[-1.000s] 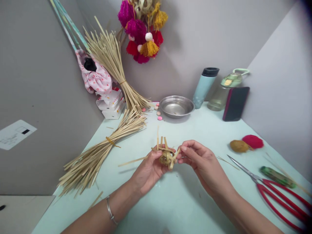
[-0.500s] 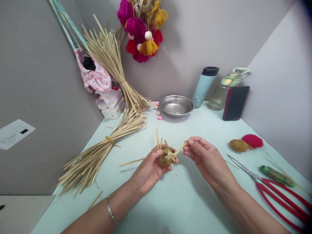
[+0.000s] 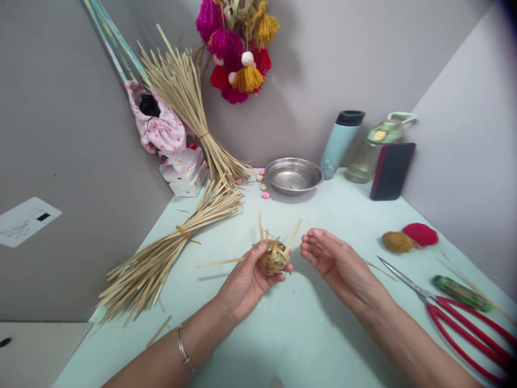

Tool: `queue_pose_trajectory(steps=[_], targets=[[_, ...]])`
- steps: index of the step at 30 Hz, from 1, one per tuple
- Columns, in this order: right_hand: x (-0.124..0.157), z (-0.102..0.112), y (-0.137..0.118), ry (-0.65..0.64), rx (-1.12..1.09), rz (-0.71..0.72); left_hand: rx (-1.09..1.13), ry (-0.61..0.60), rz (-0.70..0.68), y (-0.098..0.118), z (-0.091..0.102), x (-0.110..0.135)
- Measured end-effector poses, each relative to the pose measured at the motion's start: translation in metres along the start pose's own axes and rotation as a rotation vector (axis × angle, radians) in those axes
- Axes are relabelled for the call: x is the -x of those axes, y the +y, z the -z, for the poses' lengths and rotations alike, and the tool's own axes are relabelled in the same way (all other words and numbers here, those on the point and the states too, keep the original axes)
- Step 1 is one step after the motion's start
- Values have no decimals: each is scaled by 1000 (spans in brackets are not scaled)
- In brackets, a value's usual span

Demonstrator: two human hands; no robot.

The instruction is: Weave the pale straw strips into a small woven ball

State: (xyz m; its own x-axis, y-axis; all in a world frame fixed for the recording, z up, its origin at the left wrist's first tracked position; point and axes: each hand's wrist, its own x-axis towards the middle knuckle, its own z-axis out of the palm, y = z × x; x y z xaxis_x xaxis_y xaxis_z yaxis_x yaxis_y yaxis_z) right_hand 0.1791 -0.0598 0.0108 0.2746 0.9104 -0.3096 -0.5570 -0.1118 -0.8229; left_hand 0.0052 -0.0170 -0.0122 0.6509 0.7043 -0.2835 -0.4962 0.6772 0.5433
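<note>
Above the middle of the pale green table [image 3: 258, 334], my left hand [image 3: 252, 277] holds a small woven ball [image 3: 275, 257] of flat straw strips. The thumb presses on its left side and the fingers curl beneath it. Several loose strip ends stick out of the ball: upward, to the left past my hand, and up to the right. My right hand [image 3: 333, 264] hovers just right of the ball, apart from it. Its fingers are extended close together with the thumb side up, and nothing shows in them. The lower fingers are partly hidden.
Two tied bundles of straw strips [image 3: 173, 250] are at the left. A metal bowl [image 3: 294, 177], a blue tumbler [image 3: 341, 143], a green bottle [image 3: 365, 153] and a phone [image 3: 391, 171] stand at the back. Red-handled scissors [image 3: 434, 302] and yarn balls [image 3: 420, 234] lie right.
My right hand has let go of the strip end it was pinching. That strip now points up to the right, and the ball has turned slightly in my left hand.
</note>
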Motion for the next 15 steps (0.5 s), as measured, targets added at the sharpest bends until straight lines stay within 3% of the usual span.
queue_pose_trajectory(steps=[6,15], targets=[[13,-12,4,-296,397,126,-39,17,-18,-1,-1,1],[16,-15,12,-290,463,129,19,39,42,-3,3,-1]])
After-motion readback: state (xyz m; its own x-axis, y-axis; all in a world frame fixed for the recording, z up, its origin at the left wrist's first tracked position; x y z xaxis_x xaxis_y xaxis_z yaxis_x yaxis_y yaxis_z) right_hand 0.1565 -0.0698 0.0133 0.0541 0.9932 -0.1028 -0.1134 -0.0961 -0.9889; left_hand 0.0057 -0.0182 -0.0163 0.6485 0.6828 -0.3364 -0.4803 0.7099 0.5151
